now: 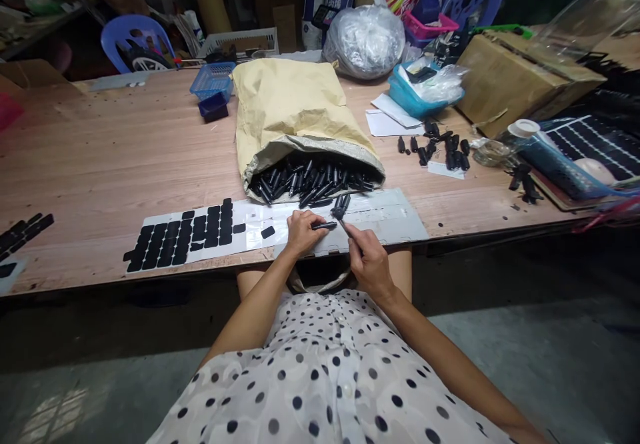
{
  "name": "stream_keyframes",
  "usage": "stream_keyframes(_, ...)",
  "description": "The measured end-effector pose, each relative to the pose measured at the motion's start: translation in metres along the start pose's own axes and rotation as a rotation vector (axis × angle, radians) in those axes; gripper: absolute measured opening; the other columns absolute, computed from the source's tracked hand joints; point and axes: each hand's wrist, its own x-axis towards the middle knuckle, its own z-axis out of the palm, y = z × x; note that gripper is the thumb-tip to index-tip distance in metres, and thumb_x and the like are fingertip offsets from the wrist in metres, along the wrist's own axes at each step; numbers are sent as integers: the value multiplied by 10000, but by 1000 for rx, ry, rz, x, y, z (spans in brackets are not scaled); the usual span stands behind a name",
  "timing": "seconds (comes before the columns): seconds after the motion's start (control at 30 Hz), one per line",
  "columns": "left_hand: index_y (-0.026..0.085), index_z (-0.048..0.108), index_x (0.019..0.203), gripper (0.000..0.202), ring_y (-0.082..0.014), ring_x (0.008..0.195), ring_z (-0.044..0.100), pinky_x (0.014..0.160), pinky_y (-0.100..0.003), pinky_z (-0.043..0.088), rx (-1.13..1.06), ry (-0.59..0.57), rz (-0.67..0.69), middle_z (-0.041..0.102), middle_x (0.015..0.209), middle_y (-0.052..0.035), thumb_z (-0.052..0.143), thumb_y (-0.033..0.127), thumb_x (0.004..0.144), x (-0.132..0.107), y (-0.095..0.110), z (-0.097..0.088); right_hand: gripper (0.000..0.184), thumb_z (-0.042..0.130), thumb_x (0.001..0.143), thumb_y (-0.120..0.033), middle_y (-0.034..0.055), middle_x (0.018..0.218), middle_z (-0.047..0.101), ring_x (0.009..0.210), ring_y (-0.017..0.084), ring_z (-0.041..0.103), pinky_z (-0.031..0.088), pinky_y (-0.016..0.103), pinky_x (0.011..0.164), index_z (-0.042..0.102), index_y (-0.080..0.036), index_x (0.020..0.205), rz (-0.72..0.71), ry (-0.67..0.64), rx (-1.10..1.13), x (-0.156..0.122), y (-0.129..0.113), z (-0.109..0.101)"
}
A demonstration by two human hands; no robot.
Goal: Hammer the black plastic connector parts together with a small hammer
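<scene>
My left hand (pixel 301 232) is closed around a slim black plastic part (pixel 325 226) that sticks out to the right, just above the white backing sheet (pixel 385 221). My right hand (pixel 369 262) pinches a thin tool I cannot make out, its tip touching the part. Right behind both hands a tan paper sack (pixel 290 107) lies open toward me, spilling several of the same black parts (pixel 313 181). On the sheet's left half sit rows of black sticker pads (pixel 183 237), with one single pad (pixel 268 232) beside my left hand.
The wooden table (pixel 100 157) carries a blue basket (pixel 213 81), a teal tray with bags (pixel 417 91), a cardboard box (pixel 505 77), loose black parts (pixel 443 147) and a tray of pads (pixel 587 144) at right. More pads (pixel 23 231) lie far left. Blue chairs stand behind.
</scene>
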Motion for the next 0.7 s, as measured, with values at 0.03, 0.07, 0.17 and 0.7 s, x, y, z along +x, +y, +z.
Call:
stream_keyframes(0.03, 309, 799, 877, 140, -290, 1104, 532, 1010, -454, 404, -2, -1, -3, 763, 983, -3, 817, 247, 753, 0, 0, 0, 403, 436, 1012, -259, 66, 917, 686, 879, 215, 661, 567, 340, 839, 713, -264, 1305, 2, -20, 0, -1, 1, 1)
stream_keyframes(0.07, 306, 799, 876, 140, -289, 1105, 533, 1013, -455, 403, -3, -2, -6, 765, 987, -4, 816, 241, 753, 0, 0, 0, 401, 436, 1009, -255, 63, 902, 683, 862, 214, 661, 568, 336, 821, 720, -261, 1292, 8, -36, -2, -2, 3, 1)
stream_keyframes(0.17, 306, 800, 879, 140, -292, 1113, 534, 1022, -459, 401, -5, -1, -5, 769, 989, -5, 814, 238, 758, 0, 0, 0, 400, 429, 1008, -254, 63, 914, 693, 875, 217, 665, 570, 341, 826, 729, -264, 1273, 25, -18, -12, -1, 5, 0)
stream_keyframes(0.7, 320, 804, 869, 127, -287, 1094, 526, 1013, -455, 397, -7, -29, -6, 745, 937, -7, 818, 270, 754, 3, -3, 0, 411, 442, 1006, -256, 61, 886, 659, 836, 214, 658, 573, 327, 789, 729, -279, 1299, -18, -59, -31, -4, 3, 6)
